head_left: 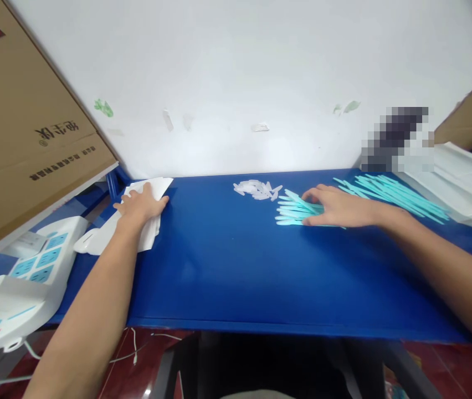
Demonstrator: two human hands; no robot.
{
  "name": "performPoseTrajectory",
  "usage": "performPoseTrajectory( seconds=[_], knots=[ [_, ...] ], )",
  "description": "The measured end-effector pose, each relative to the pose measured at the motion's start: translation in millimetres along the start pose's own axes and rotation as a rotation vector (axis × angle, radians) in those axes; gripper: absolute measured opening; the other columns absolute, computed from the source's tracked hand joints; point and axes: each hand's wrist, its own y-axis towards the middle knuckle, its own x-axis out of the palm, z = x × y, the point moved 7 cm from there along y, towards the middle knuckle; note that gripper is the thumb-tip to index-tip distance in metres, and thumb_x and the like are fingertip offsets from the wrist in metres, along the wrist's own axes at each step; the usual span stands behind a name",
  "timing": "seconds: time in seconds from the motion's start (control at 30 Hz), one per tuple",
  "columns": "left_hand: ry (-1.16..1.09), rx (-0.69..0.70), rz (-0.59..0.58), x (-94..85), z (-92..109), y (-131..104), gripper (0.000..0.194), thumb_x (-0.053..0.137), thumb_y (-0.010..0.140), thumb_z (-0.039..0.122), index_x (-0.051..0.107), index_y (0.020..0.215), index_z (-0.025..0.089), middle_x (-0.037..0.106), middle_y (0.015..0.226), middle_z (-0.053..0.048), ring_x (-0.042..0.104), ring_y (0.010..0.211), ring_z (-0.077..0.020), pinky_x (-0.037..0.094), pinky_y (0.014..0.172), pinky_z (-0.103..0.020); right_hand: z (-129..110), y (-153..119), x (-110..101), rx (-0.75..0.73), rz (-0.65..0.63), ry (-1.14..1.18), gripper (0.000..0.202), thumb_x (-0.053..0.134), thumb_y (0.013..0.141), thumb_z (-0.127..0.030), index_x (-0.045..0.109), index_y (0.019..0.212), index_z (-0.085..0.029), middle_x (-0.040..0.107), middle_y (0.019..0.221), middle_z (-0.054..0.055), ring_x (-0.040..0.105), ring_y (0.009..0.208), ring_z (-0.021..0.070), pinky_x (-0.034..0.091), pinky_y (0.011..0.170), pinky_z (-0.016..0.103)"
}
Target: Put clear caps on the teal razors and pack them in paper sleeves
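My left hand (139, 206) lies with its fingers spread on a stack of white paper sheets or bags (153, 227) at the left of the blue table. At the right, my right hand (335, 206) curves over a bundle of turquoise sticks (292, 209), thumb and fingers around its right part; the sticks' other ends point left. Behind that hand lies a second spread of turquoise sticks (394, 194). Between the hands, nearer the wall, sits a small pile of whitish translucent pieces (256, 189).
A white power strip (59, 260) with blue sockets stands at the left edge, below a large cardboard box (32, 127). White trays or liners (460, 183) are at the right. A white wall (227, 83) rises behind the blue table (219, 277). Cables hang below.
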Motion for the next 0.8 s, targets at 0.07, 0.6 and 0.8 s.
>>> performPoseTrajectory(
  seconds=[0.07,0.6,0.8],
  knots=[
    [0.005,0.032,0.061,-4.2,5,-3,0.094,0.047,0.085,0.072,0.033,0.160,0.016,0.036,0.158,-0.033,0.032,0.143,-0.0591,0.026,0.105,-0.079,-9,2,-3,-0.013,-0.049,0.012,0.066,0.069,0.074,-0.059,0.065,0.124,-0.017,0.067,0.116,0.016,0.065,0.106,0.0357,0.055,0.082,0.045],
    [-0.003,0.788,0.453,-39.9,147,-136,0.073,0.057,0.095,0.039,0.031,0.161,0.021,0.034,0.162,-0.022,0.044,0.136,-0.0442,0.038,0.110,-0.059,-49,-4,0,-0.225,0.079,-0.201,0.016,0.055,0.087,-0.032,0.061,0.097,-0.021,0.071,0.084,0.010,0.067,0.069,0.0283,0.045,0.059,0.038],
    [-0.019,0.869,0.368,-26.3,159,-147,0.072,0.057,0.094,0.035,0.034,0.160,0.019,0.044,0.155,-0.022,0.056,0.123,-0.0397,0.051,0.094,-0.050,-41,-18,-31,-0.066,0.605,0.499,0.021,0.052,0.092,-0.040,0.058,0.104,-0.023,0.068,0.078,0.006,0.066,0.069,0.0253,0.053,0.067,0.042]
  ],
)
